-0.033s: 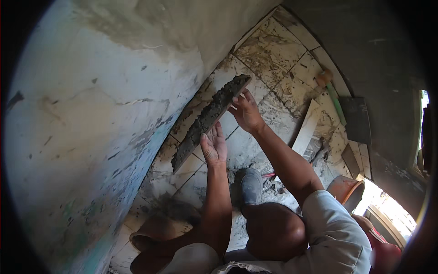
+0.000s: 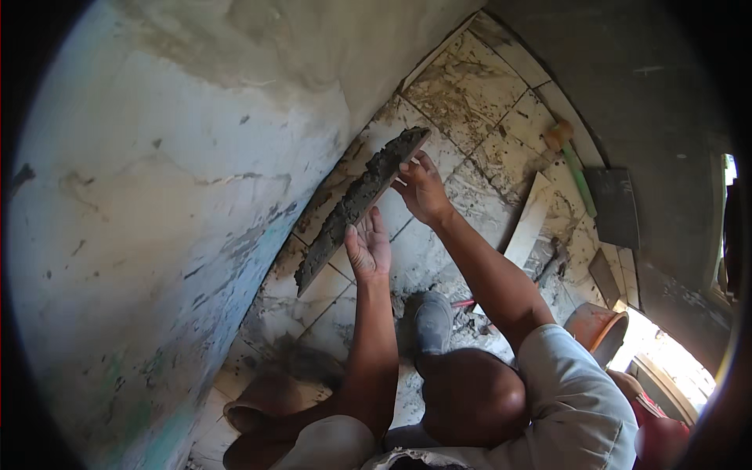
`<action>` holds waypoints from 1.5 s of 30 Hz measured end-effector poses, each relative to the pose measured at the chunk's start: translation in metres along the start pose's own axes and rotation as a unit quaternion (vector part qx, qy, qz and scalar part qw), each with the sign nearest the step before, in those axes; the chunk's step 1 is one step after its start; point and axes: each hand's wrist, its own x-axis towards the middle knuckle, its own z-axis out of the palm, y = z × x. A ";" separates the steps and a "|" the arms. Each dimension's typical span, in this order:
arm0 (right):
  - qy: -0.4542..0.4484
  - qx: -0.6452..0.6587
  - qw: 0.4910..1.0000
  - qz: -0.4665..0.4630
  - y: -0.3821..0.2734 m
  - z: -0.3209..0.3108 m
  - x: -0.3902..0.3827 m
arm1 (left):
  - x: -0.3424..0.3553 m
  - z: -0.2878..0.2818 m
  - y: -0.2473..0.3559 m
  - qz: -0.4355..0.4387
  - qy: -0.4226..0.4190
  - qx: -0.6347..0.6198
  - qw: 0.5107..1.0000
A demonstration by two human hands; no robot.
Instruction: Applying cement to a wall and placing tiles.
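Raised over the floor beside the pale wall is a long, narrow tile strip (image 2: 383, 193), its wall-facing side coated with lumpy grey wet mortar (image 2: 352, 202). It slants from upper right to lower left. My left hand (image 2: 370, 249) supports its near edge around the middle, thumb against the mortar side and fingers behind. Farther up the same edge, my right hand (image 2: 423, 190) grips the strip between thumb and fingers. Part of the fingers of each hand is hidden behind the strip.
The stained wall (image 2: 157, 204) rises close on the left. On the dirty tiled floor lie a mallet with a green handle (image 2: 578, 182), a pale strip (image 2: 527, 223) and an orange bucket (image 2: 586, 323). A dark tile (image 2: 613, 207) leans at right. My boot (image 2: 433, 323) stands below the hands.
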 end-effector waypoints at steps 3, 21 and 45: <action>0.025 0.009 0.999 -0.024 0.012 -0.010 0.036 | 0.033 -0.001 -0.007 -0.010 0.040 0.001 0.999; 0.155 -0.153 0.971 -0.094 0.009 0.019 0.099 | 0.090 0.029 -0.003 0.008 0.185 0.039 0.982; 0.202 -0.449 0.852 -0.176 0.018 0.013 0.108 | 0.014 -0.085 0.125 0.351 0.167 0.582 0.714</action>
